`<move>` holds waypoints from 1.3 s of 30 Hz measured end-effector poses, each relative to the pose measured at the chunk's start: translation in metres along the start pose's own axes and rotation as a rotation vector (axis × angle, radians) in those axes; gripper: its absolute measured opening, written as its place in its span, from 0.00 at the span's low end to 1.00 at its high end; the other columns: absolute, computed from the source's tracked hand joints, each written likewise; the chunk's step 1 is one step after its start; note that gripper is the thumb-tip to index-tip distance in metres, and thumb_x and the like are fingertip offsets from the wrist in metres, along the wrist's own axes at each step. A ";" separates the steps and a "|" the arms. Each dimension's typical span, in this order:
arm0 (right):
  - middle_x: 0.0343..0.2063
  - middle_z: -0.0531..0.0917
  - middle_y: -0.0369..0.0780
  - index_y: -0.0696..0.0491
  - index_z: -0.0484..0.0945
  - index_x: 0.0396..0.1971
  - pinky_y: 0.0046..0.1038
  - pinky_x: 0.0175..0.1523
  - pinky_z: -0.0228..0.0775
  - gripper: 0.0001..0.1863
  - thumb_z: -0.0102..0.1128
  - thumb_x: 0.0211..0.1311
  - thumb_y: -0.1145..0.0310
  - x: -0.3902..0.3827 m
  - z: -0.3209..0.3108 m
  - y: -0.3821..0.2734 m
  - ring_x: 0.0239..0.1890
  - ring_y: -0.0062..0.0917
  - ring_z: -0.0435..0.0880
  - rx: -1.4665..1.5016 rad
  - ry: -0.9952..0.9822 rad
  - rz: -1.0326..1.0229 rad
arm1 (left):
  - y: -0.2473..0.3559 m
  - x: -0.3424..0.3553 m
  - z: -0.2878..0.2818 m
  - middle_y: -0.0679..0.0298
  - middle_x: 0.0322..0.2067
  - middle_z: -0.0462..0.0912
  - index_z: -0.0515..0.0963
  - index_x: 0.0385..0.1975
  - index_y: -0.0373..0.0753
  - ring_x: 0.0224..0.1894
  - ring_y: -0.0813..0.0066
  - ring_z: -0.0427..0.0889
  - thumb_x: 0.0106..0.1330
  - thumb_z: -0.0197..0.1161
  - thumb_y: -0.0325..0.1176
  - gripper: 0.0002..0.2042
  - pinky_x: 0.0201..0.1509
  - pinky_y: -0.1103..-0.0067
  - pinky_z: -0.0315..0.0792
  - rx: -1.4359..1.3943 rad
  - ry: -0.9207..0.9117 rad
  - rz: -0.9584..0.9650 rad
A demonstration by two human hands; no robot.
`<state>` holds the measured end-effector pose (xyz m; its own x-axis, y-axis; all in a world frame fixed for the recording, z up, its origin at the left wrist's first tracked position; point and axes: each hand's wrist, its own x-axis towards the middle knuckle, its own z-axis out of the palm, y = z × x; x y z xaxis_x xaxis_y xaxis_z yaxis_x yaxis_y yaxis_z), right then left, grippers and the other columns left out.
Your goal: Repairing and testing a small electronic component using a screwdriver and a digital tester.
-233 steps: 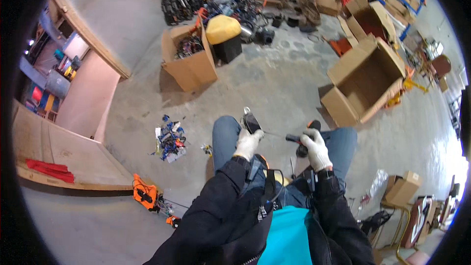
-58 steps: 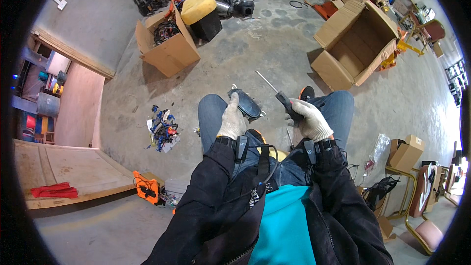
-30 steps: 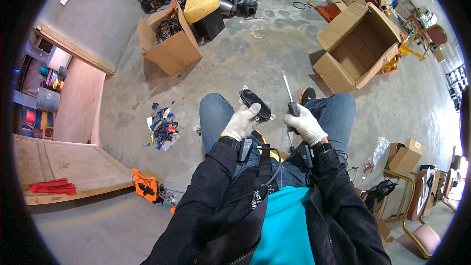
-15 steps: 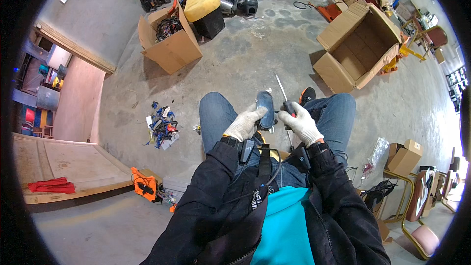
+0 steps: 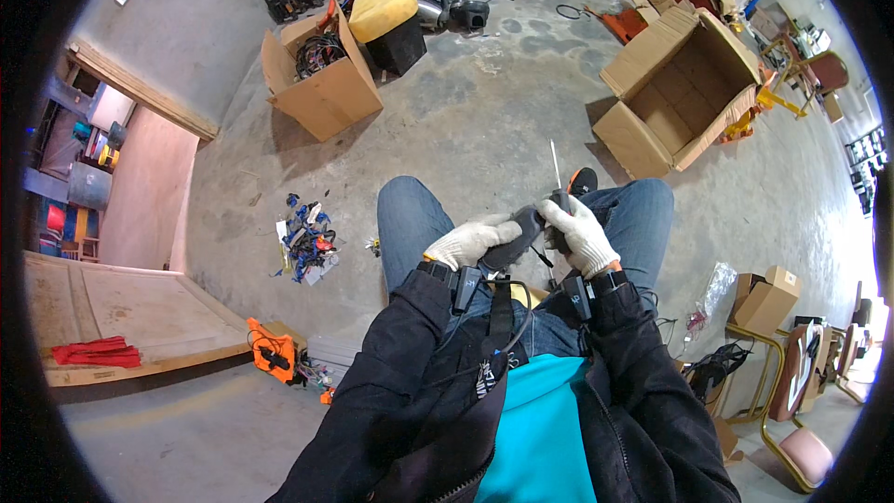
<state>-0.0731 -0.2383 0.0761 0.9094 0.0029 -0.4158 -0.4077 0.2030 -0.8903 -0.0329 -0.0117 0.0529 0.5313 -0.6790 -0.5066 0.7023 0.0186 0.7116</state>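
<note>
In my lap area, between my knees, my gloved left hand (image 5: 475,240) is closed on a dark, elongated rounded casing (image 5: 508,249). The casing lies slanted, its upper end close to the right hand's fingers; its exact kind I cannot make out. A thin dark strap or cord hangs at its right side. My gloved right hand (image 5: 581,237) is closed around the dark handle of a screwdriver (image 5: 558,179), whose metal shaft points up and away from me. Part of the handle is hidden by the fingers.
On the floor to the left lies a pile of small blue and black scraps (image 5: 309,237). Ahead stand a cardboard box of cables (image 5: 331,102), a black bin with a yellow top (image 5: 396,37) and an open cardboard box (image 5: 684,84). A bench (image 5: 140,317) with red cloth is at left.
The casing has been turned from its shiny bluish face to a darker side and tilted toward the right hand. The screwdriver has swung more upright and shifted slightly right, and the hands are closer together.
</note>
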 end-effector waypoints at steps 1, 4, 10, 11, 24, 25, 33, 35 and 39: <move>0.25 0.78 0.32 0.54 0.78 0.39 0.21 0.29 0.70 0.14 0.70 0.65 0.61 -0.001 0.001 -0.002 0.23 0.16 0.76 -0.029 0.052 -0.004 | -0.001 0.002 -0.002 0.66 0.40 0.83 0.74 0.62 0.37 0.36 0.77 0.83 0.76 0.63 0.44 0.23 0.39 0.78 0.79 0.073 -0.052 -0.009; 0.25 0.78 0.32 0.56 0.78 0.40 0.22 0.28 0.71 0.15 0.70 0.64 0.60 -0.005 0.004 -0.008 0.23 0.16 0.76 -0.132 0.090 -0.006 | -0.001 -0.001 -0.001 0.67 0.40 0.82 0.74 0.64 0.37 0.35 0.78 0.81 0.76 0.63 0.44 0.23 0.38 0.80 0.77 0.190 -0.104 0.015; 0.26 0.79 0.34 0.58 0.77 0.42 0.22 0.29 0.73 0.19 0.72 0.62 0.60 -0.011 0.006 -0.015 0.24 0.17 0.78 -0.302 0.020 0.009 | -0.008 0.006 -0.009 0.67 0.41 0.82 0.72 0.67 0.37 0.37 0.78 0.80 0.75 0.63 0.43 0.25 0.39 0.79 0.77 0.244 -0.093 0.026; 0.27 0.79 0.35 0.58 0.77 0.41 0.22 0.30 0.73 0.19 0.72 0.61 0.60 -0.010 0.005 -0.012 0.25 0.17 0.78 -0.295 0.025 0.014 | -0.008 0.008 -0.010 0.67 0.42 0.82 0.72 0.67 0.37 0.37 0.78 0.80 0.75 0.64 0.43 0.26 0.39 0.78 0.77 0.279 -0.080 0.024; 0.28 0.78 0.35 0.53 0.76 0.42 0.26 0.30 0.77 0.12 0.70 0.67 0.66 0.005 -0.007 0.007 0.25 0.20 0.78 0.255 0.177 0.089 | -0.014 0.024 -0.025 0.64 0.56 0.82 0.72 0.65 0.36 0.56 0.71 0.83 0.70 0.72 0.38 0.27 0.63 0.73 0.79 -0.243 0.052 0.421; 0.28 0.78 0.35 0.53 0.76 0.42 0.25 0.30 0.77 0.12 0.69 0.67 0.66 0.005 -0.006 0.006 0.25 0.20 0.78 0.210 0.168 0.093 | -0.014 0.025 -0.026 0.64 0.56 0.82 0.72 0.65 0.36 0.56 0.71 0.83 0.70 0.72 0.38 0.27 0.63 0.73 0.79 -0.243 0.052 0.423; 0.27 0.76 0.29 0.51 0.77 0.39 0.20 0.27 0.61 0.11 0.71 0.66 0.65 0.000 0.008 0.005 0.22 0.13 0.70 0.088 -0.030 0.111 | -0.014 0.020 -0.020 0.62 0.52 0.82 0.75 0.60 0.39 0.54 0.68 0.82 0.71 0.71 0.38 0.22 0.64 0.67 0.77 -0.278 0.308 0.436; 0.26 0.76 0.29 0.51 0.77 0.38 0.20 0.27 0.62 0.11 0.72 0.66 0.65 -0.002 0.010 0.000 0.23 0.13 0.70 0.076 -0.040 0.121 | -0.013 0.021 -0.018 0.62 0.52 0.81 0.73 0.61 0.40 0.54 0.67 0.82 0.70 0.71 0.39 0.23 0.64 0.65 0.77 -0.268 0.295 0.441; 0.26 0.75 0.30 0.51 0.76 0.38 0.21 0.27 0.64 0.13 0.72 0.65 0.64 -0.004 0.012 -0.001 0.23 0.14 0.71 0.076 -0.062 0.102 | -0.013 0.019 -0.010 0.61 0.54 0.78 0.64 0.70 0.43 0.54 0.65 0.82 0.70 0.71 0.37 0.31 0.64 0.62 0.77 -0.348 0.292 0.465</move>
<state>-0.0751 -0.2264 0.0804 0.8677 0.0877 -0.4892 -0.4933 0.2718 -0.8263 -0.0276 -0.0171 0.0291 0.8895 -0.3158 -0.3301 0.4542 0.5329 0.7139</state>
